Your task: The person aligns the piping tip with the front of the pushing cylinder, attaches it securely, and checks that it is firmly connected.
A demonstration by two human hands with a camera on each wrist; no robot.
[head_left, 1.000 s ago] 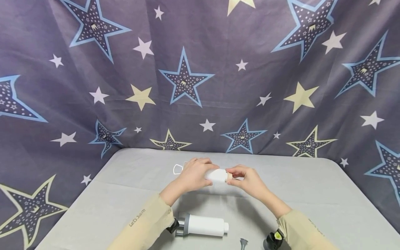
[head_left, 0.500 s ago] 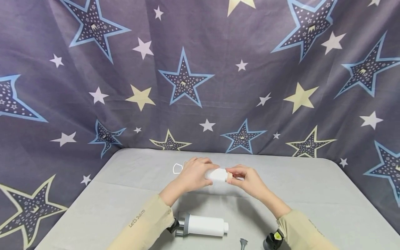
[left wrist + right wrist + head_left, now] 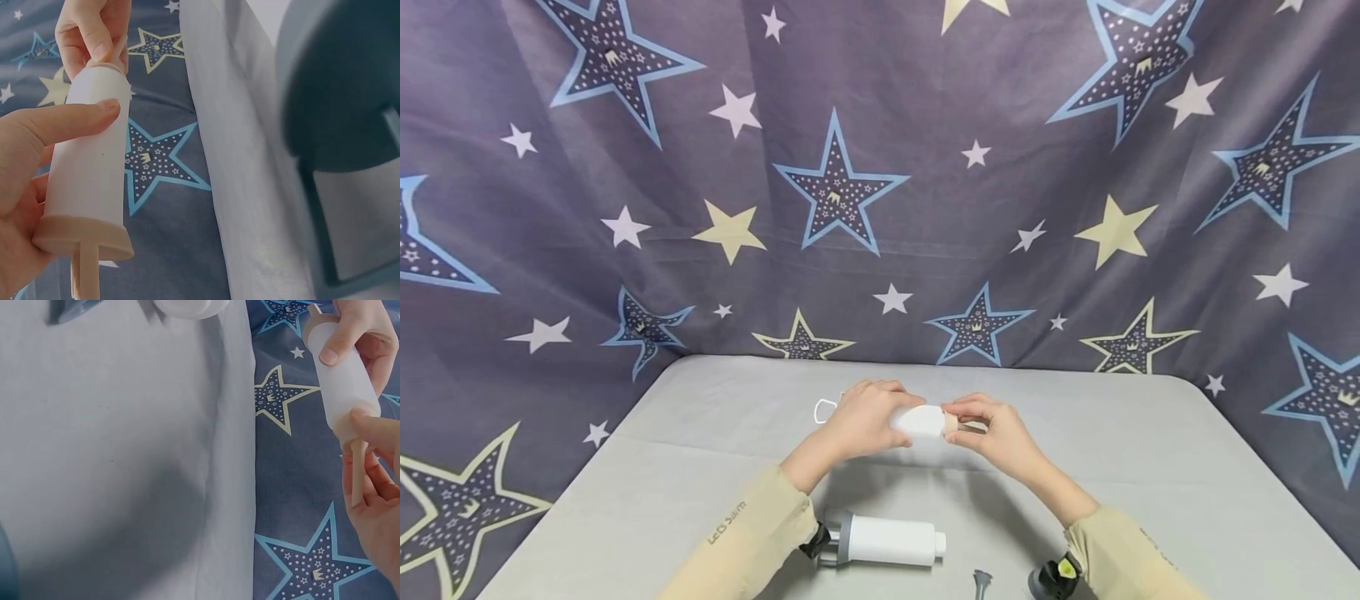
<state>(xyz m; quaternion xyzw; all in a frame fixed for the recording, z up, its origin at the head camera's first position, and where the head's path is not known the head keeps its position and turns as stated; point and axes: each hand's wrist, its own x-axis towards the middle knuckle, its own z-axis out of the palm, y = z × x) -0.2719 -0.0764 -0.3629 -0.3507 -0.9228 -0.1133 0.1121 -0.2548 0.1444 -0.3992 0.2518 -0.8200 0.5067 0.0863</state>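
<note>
Above the table's far half, my left hand grips a white syringe-like tube, its thumb along the side. In the left wrist view the tube has a beige flanged end with a rod coming out of it. My right hand pinches the beige collar at the other end. From that collar a thin beige nozzle sticks out past the right fingers in the right wrist view. The fingers partly hide the joint between collar and tube.
A similar white tube with grey end and frame lies on the grey table, nearer me. A small grey flared piece is at the front edge. A white wire-like loop shows behind the left hand. A starry cloth hangs behind.
Both hands keep nearly the same hold and place. The thin nozzle by the right fingers now looks darker and shows more clearly. The head view has shifted slightly.
</note>
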